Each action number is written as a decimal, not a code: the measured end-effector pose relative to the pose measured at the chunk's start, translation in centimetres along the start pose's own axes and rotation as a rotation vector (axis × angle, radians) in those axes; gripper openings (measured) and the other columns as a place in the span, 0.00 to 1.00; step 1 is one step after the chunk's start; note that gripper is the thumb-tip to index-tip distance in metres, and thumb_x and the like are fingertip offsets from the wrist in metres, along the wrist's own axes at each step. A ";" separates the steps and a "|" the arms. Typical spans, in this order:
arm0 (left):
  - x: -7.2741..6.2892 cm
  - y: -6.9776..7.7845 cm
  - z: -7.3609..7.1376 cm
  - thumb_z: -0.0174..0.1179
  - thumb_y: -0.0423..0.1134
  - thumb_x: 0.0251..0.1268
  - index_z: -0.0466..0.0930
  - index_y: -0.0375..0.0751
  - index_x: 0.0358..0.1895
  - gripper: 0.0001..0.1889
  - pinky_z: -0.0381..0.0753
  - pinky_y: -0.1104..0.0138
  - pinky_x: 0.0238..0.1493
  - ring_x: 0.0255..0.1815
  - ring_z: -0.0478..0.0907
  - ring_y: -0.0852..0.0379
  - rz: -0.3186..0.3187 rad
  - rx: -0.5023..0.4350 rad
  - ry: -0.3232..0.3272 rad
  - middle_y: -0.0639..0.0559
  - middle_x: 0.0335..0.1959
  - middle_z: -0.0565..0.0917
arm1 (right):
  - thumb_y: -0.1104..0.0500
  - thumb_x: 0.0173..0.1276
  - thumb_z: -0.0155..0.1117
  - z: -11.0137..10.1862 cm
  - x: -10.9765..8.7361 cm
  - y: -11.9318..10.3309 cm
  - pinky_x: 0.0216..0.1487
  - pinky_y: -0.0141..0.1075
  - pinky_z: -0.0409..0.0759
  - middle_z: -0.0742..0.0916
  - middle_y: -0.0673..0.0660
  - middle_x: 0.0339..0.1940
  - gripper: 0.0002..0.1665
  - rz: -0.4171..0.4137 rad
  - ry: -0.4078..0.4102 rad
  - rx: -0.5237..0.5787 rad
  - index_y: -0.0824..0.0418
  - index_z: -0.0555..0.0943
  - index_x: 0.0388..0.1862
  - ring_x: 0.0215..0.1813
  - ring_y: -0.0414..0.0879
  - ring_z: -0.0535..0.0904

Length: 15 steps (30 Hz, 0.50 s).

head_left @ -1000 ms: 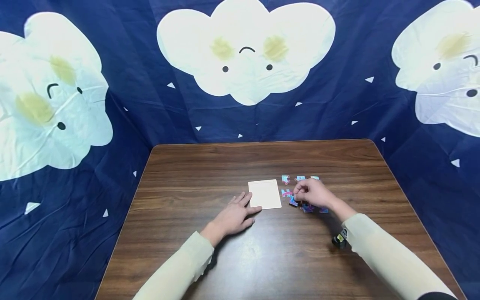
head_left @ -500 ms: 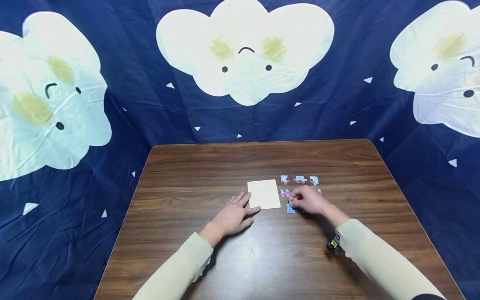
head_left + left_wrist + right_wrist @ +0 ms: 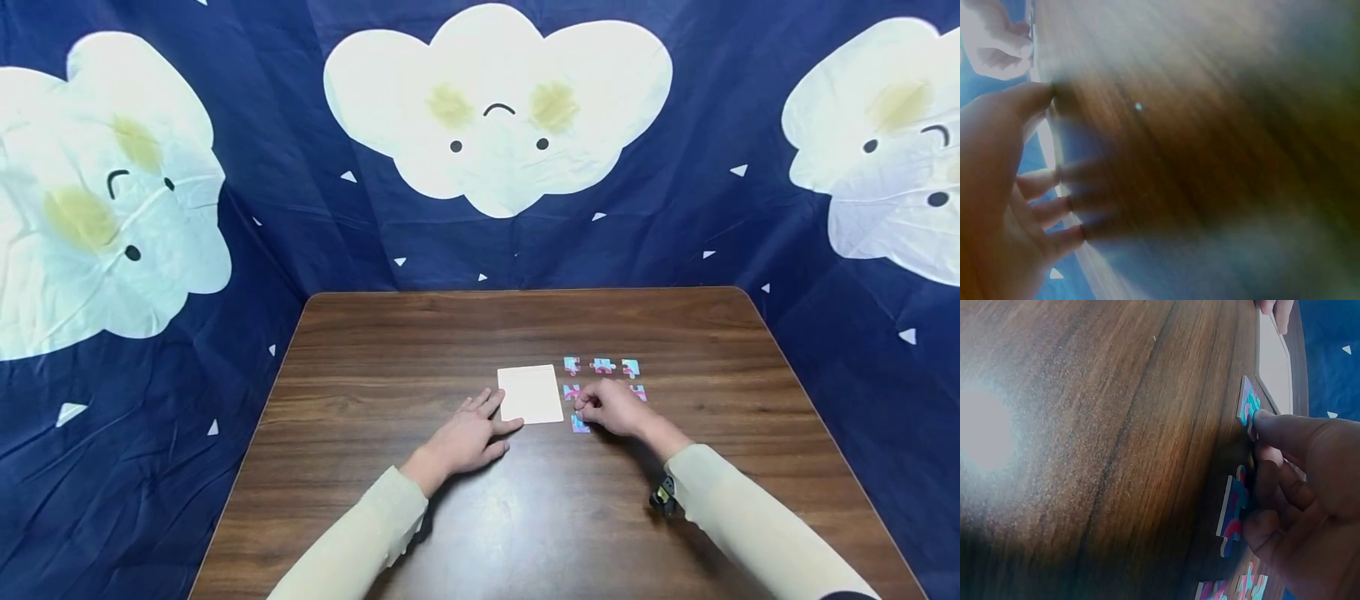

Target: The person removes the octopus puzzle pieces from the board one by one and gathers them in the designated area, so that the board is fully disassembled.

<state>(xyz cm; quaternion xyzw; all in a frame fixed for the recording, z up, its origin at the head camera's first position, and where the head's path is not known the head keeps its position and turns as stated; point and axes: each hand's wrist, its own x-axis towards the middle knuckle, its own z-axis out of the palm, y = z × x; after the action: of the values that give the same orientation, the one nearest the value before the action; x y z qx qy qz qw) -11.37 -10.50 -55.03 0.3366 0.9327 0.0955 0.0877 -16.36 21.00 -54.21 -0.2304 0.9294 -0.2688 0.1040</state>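
Observation:
My left hand (image 3: 467,435) lies with its fingers spread at the left and lower edge of a square white puzzle tray (image 3: 529,394). Thumb and fingers of that hand also show in the left wrist view, resting along the tabletop. To the right of the tray, my right hand (image 3: 617,407) pinches the edge of a blue and pink puzzle piece (image 3: 1247,403) with thumb and fingertips. That piece lies low over the table, close to the tray's lower right corner. Another puzzle piece (image 3: 1232,506) sits under the curled fingers, partly covered.
A row of puzzle pieces (image 3: 602,366) lies behind my right hand. One more piece (image 3: 572,392) is beside the tray and another (image 3: 638,392) shows past the knuckles. The brown wooden table (image 3: 420,333) meets a blue cloth (image 3: 285,192) printed with clouds.
My right hand has drawn the puzzle piece slightly toward me and left, from tilted to straight in line below the piece beside the tray. My left hand stays put.

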 end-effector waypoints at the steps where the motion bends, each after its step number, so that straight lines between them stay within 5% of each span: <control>1: -0.1 0.0 0.0 0.54 0.54 0.76 0.73 0.67 0.74 0.25 0.64 0.40 0.75 0.81 0.56 0.32 0.006 -0.001 0.003 0.35 0.80 0.61 | 0.62 0.61 0.73 0.1 -0.1 0.0 0.40 0.36 0.79 0.86 0.40 0.25 0.02 0.004 -0.003 0.003 0.55 0.88 0.31 0.32 0.34 0.77; 15: -0.5 0.0 0.6 0.54 0.54 0.77 0.73 0.66 0.74 0.24 0.62 0.42 0.77 0.82 0.55 0.34 0.009 -0.032 0.022 0.36 0.81 0.60 | 0.62 0.59 0.71 0.5 -0.5 0.0 0.42 0.39 0.81 0.87 0.41 0.27 0.05 0.024 0.010 0.015 0.51 0.87 0.29 0.34 0.37 0.80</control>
<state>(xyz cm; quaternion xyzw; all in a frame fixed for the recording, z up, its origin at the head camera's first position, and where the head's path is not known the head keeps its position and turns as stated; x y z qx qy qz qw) -10.84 -10.70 -55.59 0.3384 0.9303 0.1147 0.0825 -15.79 21.02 -54.59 -0.2171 0.9305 -0.2758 0.1045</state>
